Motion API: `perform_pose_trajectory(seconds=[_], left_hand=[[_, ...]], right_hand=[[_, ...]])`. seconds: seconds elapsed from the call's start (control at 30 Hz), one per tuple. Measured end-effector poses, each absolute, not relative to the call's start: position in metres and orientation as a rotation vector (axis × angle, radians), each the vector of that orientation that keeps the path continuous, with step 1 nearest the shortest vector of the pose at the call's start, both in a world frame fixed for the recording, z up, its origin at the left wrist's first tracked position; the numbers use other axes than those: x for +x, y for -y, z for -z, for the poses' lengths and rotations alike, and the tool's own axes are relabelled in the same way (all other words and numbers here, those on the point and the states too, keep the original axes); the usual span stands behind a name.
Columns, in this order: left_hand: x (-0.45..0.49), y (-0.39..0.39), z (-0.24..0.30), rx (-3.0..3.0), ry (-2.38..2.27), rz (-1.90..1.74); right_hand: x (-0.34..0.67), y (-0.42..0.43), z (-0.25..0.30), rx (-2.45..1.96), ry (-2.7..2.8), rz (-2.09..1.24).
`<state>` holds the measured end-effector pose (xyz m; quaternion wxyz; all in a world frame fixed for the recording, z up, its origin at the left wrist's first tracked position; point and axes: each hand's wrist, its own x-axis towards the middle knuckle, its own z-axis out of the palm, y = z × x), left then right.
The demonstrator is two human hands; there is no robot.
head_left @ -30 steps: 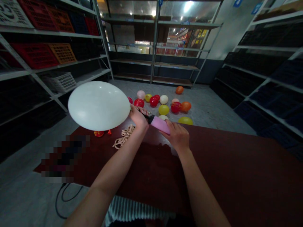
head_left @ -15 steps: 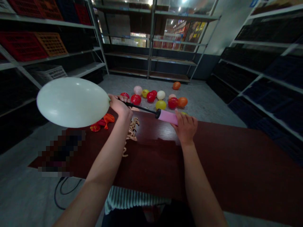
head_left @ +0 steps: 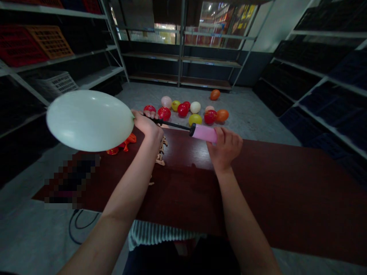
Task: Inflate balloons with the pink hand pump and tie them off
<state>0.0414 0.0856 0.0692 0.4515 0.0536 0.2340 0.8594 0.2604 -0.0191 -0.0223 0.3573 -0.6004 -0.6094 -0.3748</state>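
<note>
A large pale, nearly white balloon [head_left: 90, 120], swollen and glossy, stretches out on the left above the table. My left hand [head_left: 147, 124] is closed around its neck and the black end of a balloon pump. From there the pump's thin black rod runs right to its pink barrel [head_left: 204, 133]. Wrapped round the far end of that barrel is my right hand [head_left: 226, 147]. Below my left forearm, uninflated tan balloons [head_left: 161, 152] lie on the table, partly hidden. Limp orange and red balloons [head_left: 126, 144] lie beneath the inflated one.
The dark brown table [head_left: 272, 191] spans the front. Beyond it, several inflated balloons [head_left: 182, 110] rest on the grey floor. Metal shelves [head_left: 210, 61] stand behind, with crates [head_left: 50, 40] on the left-hand rack. A black cable [head_left: 75, 229] hangs at the lower left.
The view has tipped downward, so the shelves and floor balloons sit higher in it. My right hand and the pink barrel have shifted slightly right; both hands keep their hold.
</note>
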Motion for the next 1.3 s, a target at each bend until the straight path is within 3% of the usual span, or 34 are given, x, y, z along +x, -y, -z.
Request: perform_pose_trajectory(seconds=[0.33, 0.77, 1.3], left_hand=[[0.096, -0.074, -0.036, 0.206, -0.534, -1.948], [0.068, -0.080, -0.057, 0.232, -0.561, -2.032], [0.021, -0.097, -0.067, 0.243, -0.596, -2.225]], right_hand=[[0.219, 0.024, 0.009, -1.682, 1.702, 0.786], [0.236, 0.017, 0.012, -1.648, 1.880, 0.790], [0.274, 0.014, 0.023, -1.674, 1.718, 0.857]])
